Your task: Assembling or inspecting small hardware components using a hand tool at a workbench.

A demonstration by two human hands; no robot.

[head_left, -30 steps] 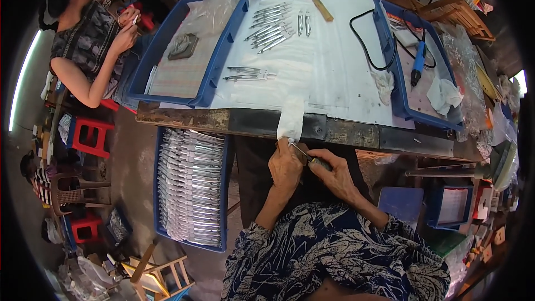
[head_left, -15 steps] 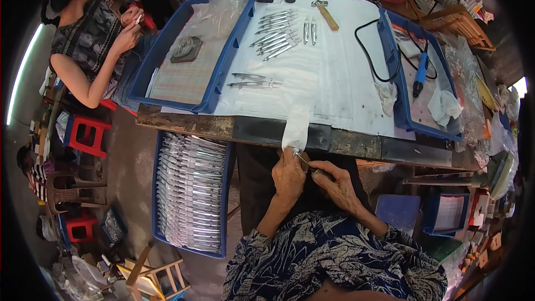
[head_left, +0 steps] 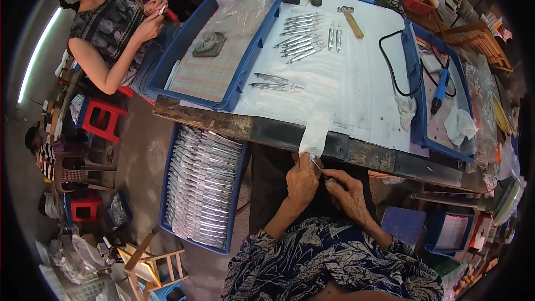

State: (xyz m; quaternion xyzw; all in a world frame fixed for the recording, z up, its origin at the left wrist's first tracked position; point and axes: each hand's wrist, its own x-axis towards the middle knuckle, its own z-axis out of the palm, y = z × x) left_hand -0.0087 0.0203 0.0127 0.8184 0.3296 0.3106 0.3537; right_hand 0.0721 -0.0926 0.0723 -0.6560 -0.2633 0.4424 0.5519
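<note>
My left hand [head_left: 302,182] is closed at the table's front edge, its fingertips pinching something small against the end of a white cloth strip [head_left: 315,136]; what it grips is hidden. Just to its right, my right hand [head_left: 346,190] is wrapped round a slim tool with a thin metal shaft [head_left: 317,164], perhaps a small screwdriver. The shaft points at the left fingertips. Beyond the hands, on white covering, lie a few silver drawing compasses [head_left: 277,85] with splayed legs. Farther back rest several closed ones [head_left: 301,39], with two [head_left: 335,37] set apart beside a hammer [head_left: 351,21].
A blue tray [head_left: 253,50] stands left on the table, another [head_left: 415,78] right, with a blue corded tool [head_left: 440,90]. Below the table's left side, a blue crate [head_left: 165,189] holds rows of silver compasses [head_left: 203,189]. A person [head_left: 106,33] sits at the far left, near red stools [head_left: 103,116].
The whole view has shifted, so the table and hands appear farther right and slightly turned. Both hands keep nearly the same grip at the table edge.
</note>
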